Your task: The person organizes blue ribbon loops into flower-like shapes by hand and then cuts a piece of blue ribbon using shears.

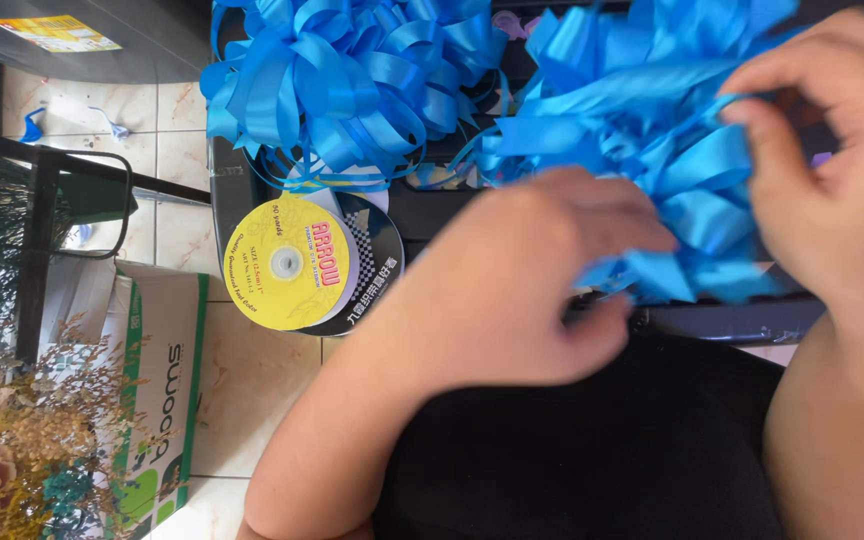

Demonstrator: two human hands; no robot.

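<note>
- Glossy blue ribbon bow [652,130], half-formed, sits between both grips above your lap.
- Left hand [512,290] clenches its base; keep that tight.
- Right hand [832,170] pinches one loop; spread loops evenly outward from there.

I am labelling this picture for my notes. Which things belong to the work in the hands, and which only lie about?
In hand: left hand, right hand, blue ribbon bow.

Lying about: finished blue bow, yellow ribbon spool, cardboard box, dried flowers.

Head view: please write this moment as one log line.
left hand: grips shiny blue ribbon bow | right hand: fingers pinch a loop | second blue bow, yellow ribbon spool: untouched
</note>
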